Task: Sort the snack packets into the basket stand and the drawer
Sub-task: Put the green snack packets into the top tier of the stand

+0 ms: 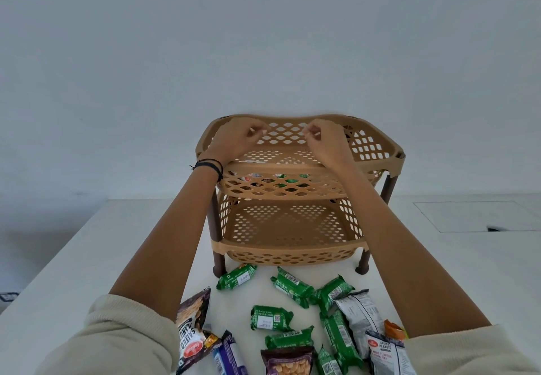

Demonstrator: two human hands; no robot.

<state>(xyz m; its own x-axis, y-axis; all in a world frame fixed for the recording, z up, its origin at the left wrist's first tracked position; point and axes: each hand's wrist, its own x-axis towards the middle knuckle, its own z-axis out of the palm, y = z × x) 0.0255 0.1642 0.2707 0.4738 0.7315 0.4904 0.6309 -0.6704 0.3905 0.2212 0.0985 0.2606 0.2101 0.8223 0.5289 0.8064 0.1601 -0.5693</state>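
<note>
Head view, near to far: cream sleeves [128, 336] at the bottom edge, and between the two forearms a loose scatter of snack packets [272, 317] lies flat on the white tabletop [87, 257]. Most are green, with peanut packs at the near edge, and their long axes point every way. One green packet [237, 276] lies just before the basket stand [287, 245], slanted, closer to the left forearm. Bottom tier appears bare; a few packets show through the middle tier's lattice [263, 182]. Left hand [237, 140] and right hand [325, 140] are both up over the top tier [377, 146], fingers curled in and clenched, with no packet visible in either. Cannot tell if the fingertips touch the back lattice. Key relation: every loose packet lies below and nearer than both hands, so the next pick likely needs a pull-back and reach down. No drawer in view.
</note>
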